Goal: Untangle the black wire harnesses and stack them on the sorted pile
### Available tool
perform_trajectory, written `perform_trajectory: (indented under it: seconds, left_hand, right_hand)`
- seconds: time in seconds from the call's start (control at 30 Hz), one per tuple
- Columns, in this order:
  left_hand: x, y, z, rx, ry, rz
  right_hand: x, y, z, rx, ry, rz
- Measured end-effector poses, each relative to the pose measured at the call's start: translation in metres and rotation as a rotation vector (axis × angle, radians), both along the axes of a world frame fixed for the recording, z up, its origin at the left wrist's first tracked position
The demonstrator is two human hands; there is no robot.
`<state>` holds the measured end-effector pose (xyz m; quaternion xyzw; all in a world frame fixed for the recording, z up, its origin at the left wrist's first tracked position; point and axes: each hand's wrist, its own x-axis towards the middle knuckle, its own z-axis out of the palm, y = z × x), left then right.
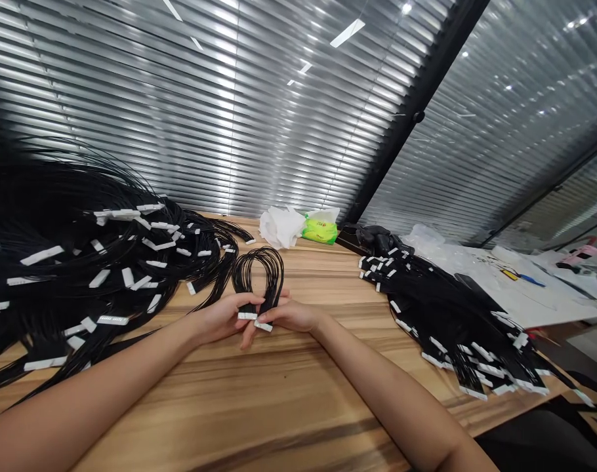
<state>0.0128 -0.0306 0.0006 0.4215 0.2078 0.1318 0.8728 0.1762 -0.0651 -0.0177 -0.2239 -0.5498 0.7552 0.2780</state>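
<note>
Pinching a small looped bundle of thin black wires here, with my left hand and right hand meeting mid-table, both forearms angling in from the near corners. My fingers are closed on the bundle, each hand clamping one leg of the loop just above a flat white plastic connector, and the other connector, a matching flat white plastic connector, sits just beside it. The loop stands up and arcs toward the far side, over a light striped wooden tabletop. One fingertip pokes out below the connectors, but I can't tell which hand it's from, and my fingers hide where the wires enter the connectors.

To my left is a huge glossy heap of black wires with white connectors, cut off by the frame edge. To my right is a flatter pile of black wires with white connectors. Toward the far edge sit crumpled white tissue and a bright green packet, its label too blurry to read. Behind the right pile there's a dark crumpled lump I can't make out.
</note>
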Motion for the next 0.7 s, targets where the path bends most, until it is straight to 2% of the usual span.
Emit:
perform_trajectory:
  seconds: [0.13, 0.2, 0.3, 0.37, 0.5, 0.7]
  left_hand:
    - [0.001, 0.005, -0.006, -0.019, -0.035, -0.016]
    - [0.001, 0.008, -0.008, -0.053, -0.077, 0.068]
    - [0.002, 0.012, -0.008, -0.101, -0.120, 0.265]
    - [0.002, 0.013, -0.005, -0.126, -0.137, 0.327]
    - [0.002, 0.012, -0.001, -0.165, -0.165, 0.341]
    - [0.003, 0.010, 0.002, -0.151, -0.159, 0.291]
  right_hand:
    - [-0.003, 0.000, -0.003, -0.022, 0.030, -0.069]
    - [-0.005, 0.000, -0.005, -0.054, 0.083, -0.162]
    - [-0.010, -0.001, -0.008, -0.074, 0.120, -0.306]
    - [-0.013, -0.001, -0.010, -0.052, 0.098, -0.394]
    - [-0.017, -0.002, -0.013, -0.028, 0.056, -0.500]
    - [-0.013, 0.000, -0.015, -0.052, 0.045, -0.480]
